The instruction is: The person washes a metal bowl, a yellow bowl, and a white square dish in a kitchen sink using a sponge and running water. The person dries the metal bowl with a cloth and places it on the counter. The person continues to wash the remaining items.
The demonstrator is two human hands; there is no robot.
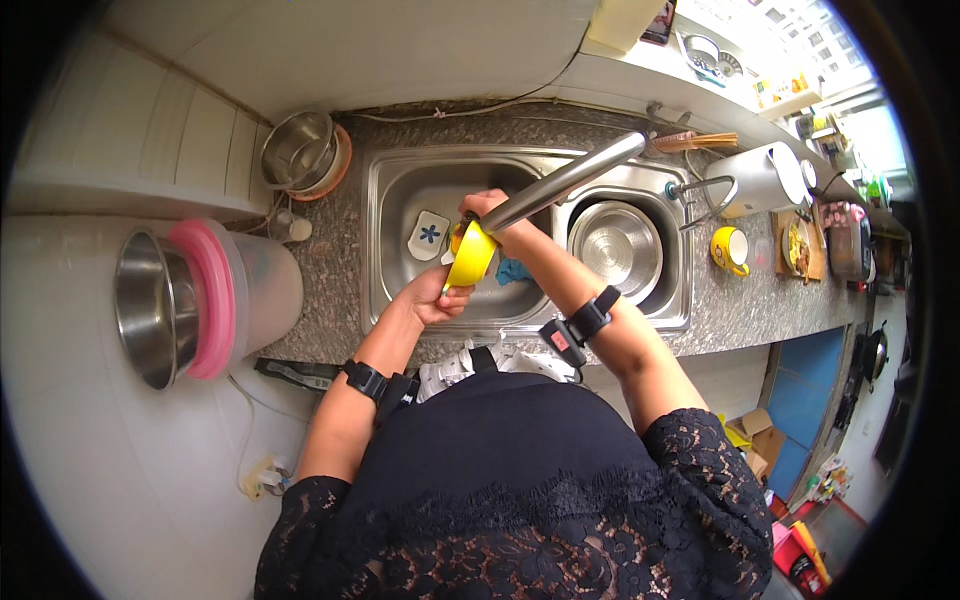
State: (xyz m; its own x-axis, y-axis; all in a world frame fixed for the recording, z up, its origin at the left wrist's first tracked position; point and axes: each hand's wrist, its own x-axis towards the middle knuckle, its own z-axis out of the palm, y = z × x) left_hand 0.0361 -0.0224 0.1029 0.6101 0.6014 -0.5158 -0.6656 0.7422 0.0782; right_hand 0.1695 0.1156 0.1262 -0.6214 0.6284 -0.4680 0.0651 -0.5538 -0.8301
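Note:
Over the left basin of the stainless sink [390,180], my left hand [436,297] grips the near edge of a yellow bowl [472,259], which is tipped on its side. My right hand [486,202] is at the bowl's far rim with curled fingers, partly hidden behind the metal faucet spout [574,180]. A small dark thing shows by that rim, too unclear to name. A white dish with a blue flower [430,235] lies in the basin to the left of the bowl. On the right, below my forearm, is a blue cloth [514,271].
A metal basin [615,251] sits in the right sink compartment. Along the right counter stand a yellow mug [729,250], a silver canister [757,180] and a plate of food [796,247]. Stacked metal bowls [300,154] and a pink-rimmed plastic bucket [262,292] are on the left.

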